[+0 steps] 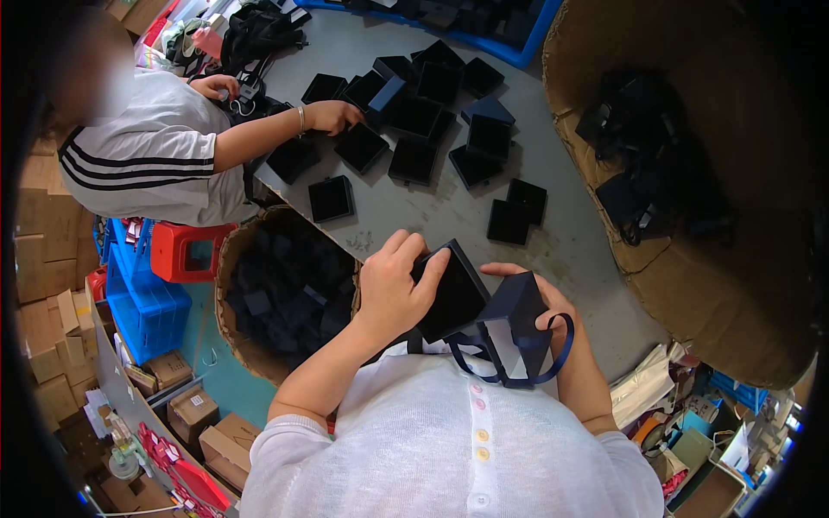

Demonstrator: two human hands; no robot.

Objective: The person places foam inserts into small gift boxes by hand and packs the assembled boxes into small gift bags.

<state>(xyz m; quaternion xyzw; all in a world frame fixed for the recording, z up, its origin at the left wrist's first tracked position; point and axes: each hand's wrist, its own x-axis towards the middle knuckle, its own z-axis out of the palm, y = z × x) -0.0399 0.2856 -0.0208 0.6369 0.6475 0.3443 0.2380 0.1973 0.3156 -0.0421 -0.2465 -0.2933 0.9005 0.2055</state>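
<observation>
Head view: left hand [395, 283] pinches a box [458, 300] I judge light, stiff, best edge-held; right hand [557, 304] holds a bag [520, 326].

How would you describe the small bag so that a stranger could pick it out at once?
Find the grey table, then look to its near edge, closest to the camera wearer. The right hand holds the dark blue bag, beside the black-lined box in the left hand. Its ribbon loops and pale patch set it apart from the box.
</observation>
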